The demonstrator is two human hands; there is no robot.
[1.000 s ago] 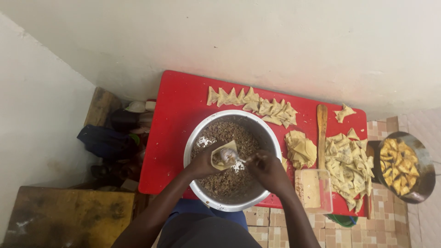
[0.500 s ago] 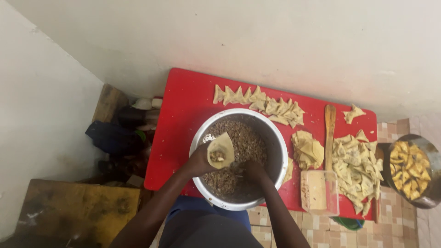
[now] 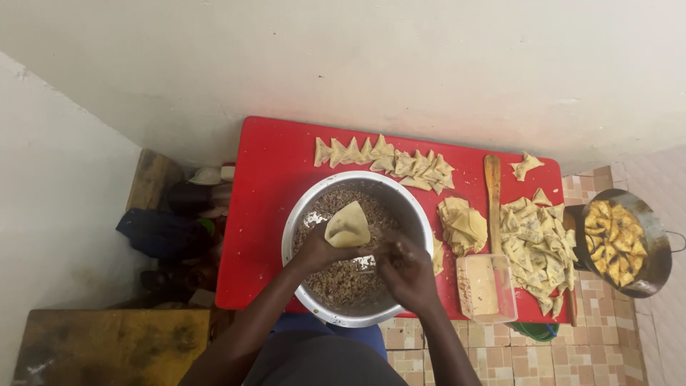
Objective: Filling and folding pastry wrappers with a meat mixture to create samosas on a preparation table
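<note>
From the head camera, looking straight down, the left hand (image 3: 318,251) grips a folded dough cone (image 3: 348,226) by its lower edge and holds it over the metal bowl (image 3: 304,221) of brown minced filling (image 3: 343,280). The right hand (image 3: 406,268) hovers beside it above the filling, fingers curled; whether it pinches anything is hard to tell. The bowl sits on a red table (image 3: 264,186). Behind it lies a row of folded pastries (image 3: 386,161); to the right are dough sheets (image 3: 463,225), a wooden stick (image 3: 492,189), a clear tub (image 3: 484,287) and a pan of fried pieces (image 3: 620,241).
</note>
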